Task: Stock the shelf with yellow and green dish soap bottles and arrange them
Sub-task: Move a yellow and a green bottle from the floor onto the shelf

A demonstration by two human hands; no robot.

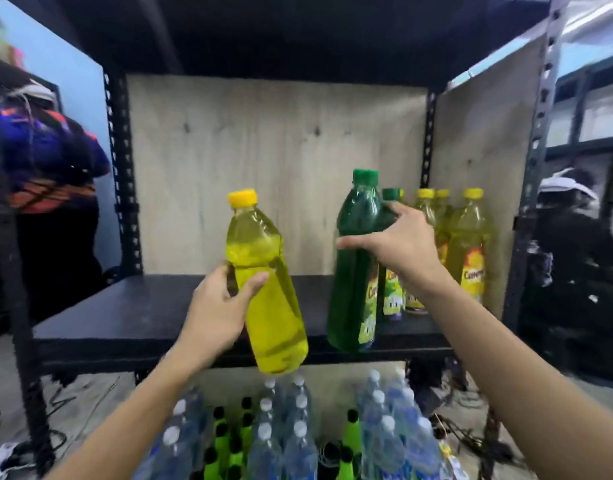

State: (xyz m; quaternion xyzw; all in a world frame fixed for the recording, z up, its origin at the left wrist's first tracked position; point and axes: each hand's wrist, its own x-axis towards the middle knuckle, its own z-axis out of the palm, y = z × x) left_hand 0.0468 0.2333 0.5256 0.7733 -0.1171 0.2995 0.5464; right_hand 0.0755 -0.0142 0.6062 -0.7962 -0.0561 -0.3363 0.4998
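Our left hand [215, 317] grips a yellow bottle [263, 282] before the shelf [125, 317]; our right hand [402, 247] holds a green bottle [353, 271] near the stocked bottles [467, 244] at right.

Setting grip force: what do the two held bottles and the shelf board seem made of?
Yellow bottle: clear glossy plastic, probably thin; liquid shows through and highlights ripple on its moulded shoulder.
Green bottle: same look, green throughout, ridged cap.
Shelf board: black, matte, slightly rough; could be painted wood or laminate, cannot tell.
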